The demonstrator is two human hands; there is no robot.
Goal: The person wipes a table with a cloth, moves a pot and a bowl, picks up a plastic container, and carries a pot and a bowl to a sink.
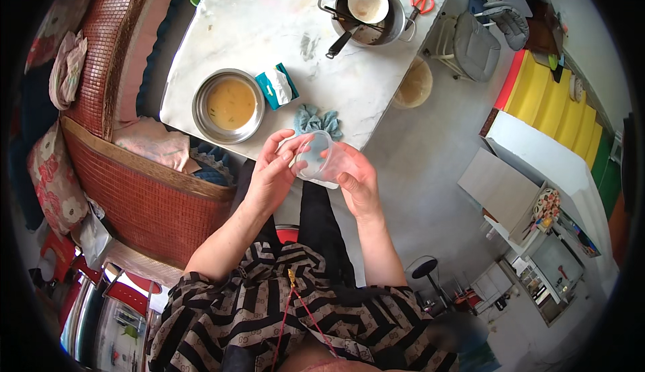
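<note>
Between my two hands is a clear plastic cup (316, 156), tilted so that its round mouth faces left. My right hand (360, 180) wraps around its base end, fingers behind and thumb in front. At the mouth, my left hand (274, 173) holds the rim with its fingertips; some of these show through the clear wall. A crumpled blue-green cloth (317, 119) lies on the marble-patterned table (221, 34) just beyond the cup. To its left stand a teal tissue pack (277, 86) and a steel bowl (197, 105) of yellowish-brown broth.
A two-handled metal pot (395, 37) holding a white bowl (368, 4) and dark-handled utensils stands at the far side, beside red-handled scissors (422, 2). Below the table's right edge is a bucket (415, 85). A woven-mat sofa (146, 190) borders the left.
</note>
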